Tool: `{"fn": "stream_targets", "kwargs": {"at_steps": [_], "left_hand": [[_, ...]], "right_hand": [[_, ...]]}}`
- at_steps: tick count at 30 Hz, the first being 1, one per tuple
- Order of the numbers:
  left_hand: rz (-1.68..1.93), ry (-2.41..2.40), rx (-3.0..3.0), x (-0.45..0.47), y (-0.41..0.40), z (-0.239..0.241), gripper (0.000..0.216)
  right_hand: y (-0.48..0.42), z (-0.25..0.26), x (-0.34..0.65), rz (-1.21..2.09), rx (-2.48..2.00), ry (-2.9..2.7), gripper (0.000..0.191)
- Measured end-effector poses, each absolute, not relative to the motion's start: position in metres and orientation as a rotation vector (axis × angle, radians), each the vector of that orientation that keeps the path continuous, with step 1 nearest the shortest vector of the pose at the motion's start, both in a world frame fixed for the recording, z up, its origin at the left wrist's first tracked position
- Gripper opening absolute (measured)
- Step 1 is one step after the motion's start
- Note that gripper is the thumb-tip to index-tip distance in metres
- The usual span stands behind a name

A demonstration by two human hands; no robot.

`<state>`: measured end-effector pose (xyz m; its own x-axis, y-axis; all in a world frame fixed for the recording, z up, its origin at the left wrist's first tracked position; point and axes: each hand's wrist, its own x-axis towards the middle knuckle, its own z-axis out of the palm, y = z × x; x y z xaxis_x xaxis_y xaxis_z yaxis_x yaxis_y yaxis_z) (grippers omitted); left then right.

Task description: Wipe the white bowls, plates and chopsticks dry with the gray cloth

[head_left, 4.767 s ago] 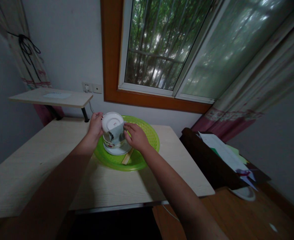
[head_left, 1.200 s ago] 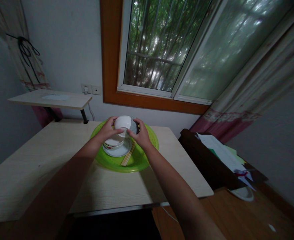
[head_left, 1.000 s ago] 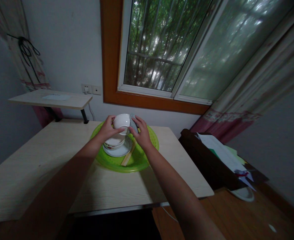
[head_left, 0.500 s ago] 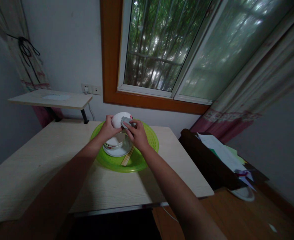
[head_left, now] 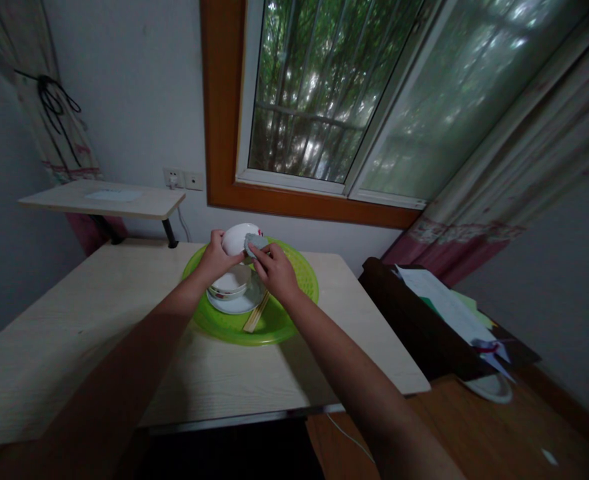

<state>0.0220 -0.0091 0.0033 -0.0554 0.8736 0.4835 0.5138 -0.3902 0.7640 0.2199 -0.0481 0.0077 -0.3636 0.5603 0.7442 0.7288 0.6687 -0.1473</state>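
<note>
My left hand [head_left: 215,257] grips a white bowl [head_left: 237,238], held tilted above a green plastic basin [head_left: 294,293]. My right hand [head_left: 273,272] pinches a small grey cloth [head_left: 254,243] and presses it against the bowl's side. Under the bowl, inside the basin, another bowl with a red pattern [head_left: 230,283] sits on a white plate [head_left: 234,305]. A pair of wooden chopsticks [head_left: 255,313] lies beside the plate in the basin.
The basin rests on a light wooden table [head_left: 74,333] below a window [head_left: 314,100]. A small raised shelf [head_left: 104,198] stands at the back left. A dark cabinet with papers [head_left: 439,307] stands to the right, and a white dish [head_left: 489,388] lies on the floor.
The plate I held earlier is back in the basin; I now hold a bowl. My right hand has slid the cloth from the bowl's right side across its near side.
</note>
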Motion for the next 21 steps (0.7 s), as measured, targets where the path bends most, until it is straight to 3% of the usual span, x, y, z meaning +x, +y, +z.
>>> {"fn": "stream_targets", "kwargs": {"at_steps": [8,21], "left_hand": [[1.393,1.525,1.832,0.016,-0.011,0.004,0.074],[1.440,1.423,1.840,0.021,-0.006,0.000,0.078]], "right_hand": [[-0.041,0.019,0.240,-0.308,-1.061,-2.221,0.040],[-0.047,0.009,0.258,-0.082,-1.181,-1.882,0.039]]}}
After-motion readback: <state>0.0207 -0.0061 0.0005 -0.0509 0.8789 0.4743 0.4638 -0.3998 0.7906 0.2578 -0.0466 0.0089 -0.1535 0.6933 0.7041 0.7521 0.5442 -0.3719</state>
